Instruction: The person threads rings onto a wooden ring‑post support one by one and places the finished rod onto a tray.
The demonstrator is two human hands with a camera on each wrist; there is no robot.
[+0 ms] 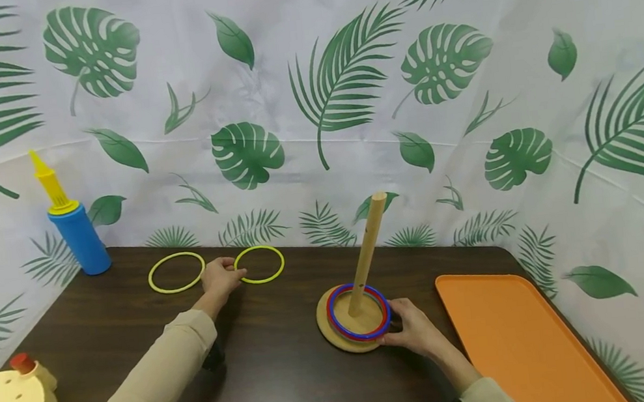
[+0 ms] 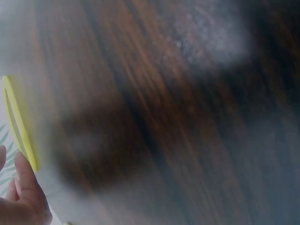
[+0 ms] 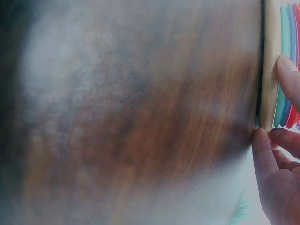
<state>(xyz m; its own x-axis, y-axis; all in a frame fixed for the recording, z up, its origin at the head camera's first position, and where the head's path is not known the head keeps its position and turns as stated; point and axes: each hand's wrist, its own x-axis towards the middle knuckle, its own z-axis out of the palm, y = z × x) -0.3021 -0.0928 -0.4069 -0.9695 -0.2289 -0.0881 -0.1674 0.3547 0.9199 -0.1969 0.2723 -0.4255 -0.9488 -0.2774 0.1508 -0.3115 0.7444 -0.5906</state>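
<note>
Gripping the wooden stand [image 1: 369,248] by the edge of its base [image 1: 346,347] at 12 o'clock, my right hand [image 1: 418,330] sits close beside the stacked rings [image 1: 366,338]; an uneven tug there could tip the stand or knock them askew. Farther, toward 11 o'clock, my left hand [image 1: 221,277] pinches one side of a yellow ring [image 1: 261,281]; a loose hold could let it slip, and a careless sweep could drag the other yellow ring [image 1: 177,291], just beside my hand's 9 o'clock side. As for containers, the orange tray [image 1: 513,338] at 2 o'clock runs out of view, so I can't tell all it carries; the stand holds blue, red and green rings [image 3: 284,28].
</note>
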